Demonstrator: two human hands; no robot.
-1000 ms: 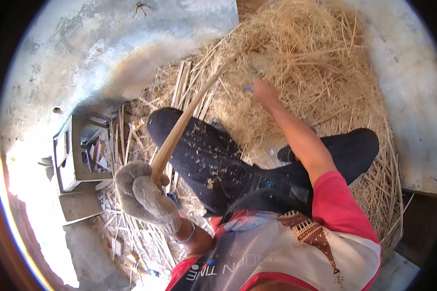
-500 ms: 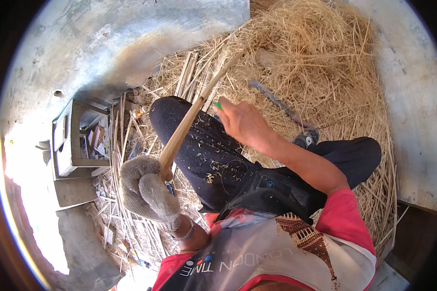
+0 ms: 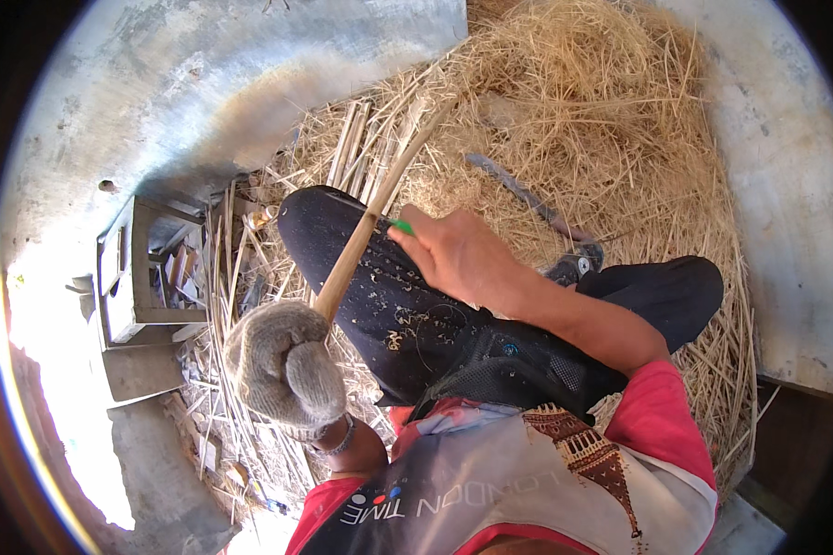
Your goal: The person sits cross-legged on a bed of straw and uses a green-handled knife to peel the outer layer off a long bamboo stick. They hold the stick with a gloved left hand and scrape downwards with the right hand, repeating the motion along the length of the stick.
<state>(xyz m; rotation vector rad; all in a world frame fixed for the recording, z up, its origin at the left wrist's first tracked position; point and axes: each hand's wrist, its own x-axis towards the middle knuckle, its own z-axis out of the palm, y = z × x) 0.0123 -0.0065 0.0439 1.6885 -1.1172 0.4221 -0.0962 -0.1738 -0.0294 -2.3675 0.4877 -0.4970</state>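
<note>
In a grey knit glove, my left hand (image 3: 289, 363) is closed around the lower end of a long split bamboo piece (image 3: 347, 261). The piece slants up and away to the right, over my left knee. Bare and closed, my right hand (image 3: 463, 257) grips a small tool with a green part (image 3: 401, 225) showing at the thumb. That green end is right beside the bamboo, near a dark node; the rest of the tool is hidden by my fingers. Pale shavings dot my dark trousers (image 3: 407, 319).
A heap of dry straw-like shavings (image 3: 602, 111) spreads ahead and right. A curved dark blade-like tool (image 3: 518, 188) lies on it beyond my right hand. Loose strips (image 3: 350, 143) lie at the far left. A wooden box frame (image 3: 162, 268) stands left, by a pale wall (image 3: 278, 55).
My right hand, with the green-ended tool, has slid nearer to me and left along the bamboo. My left hand and the bamboo have shifted only slightly.
</note>
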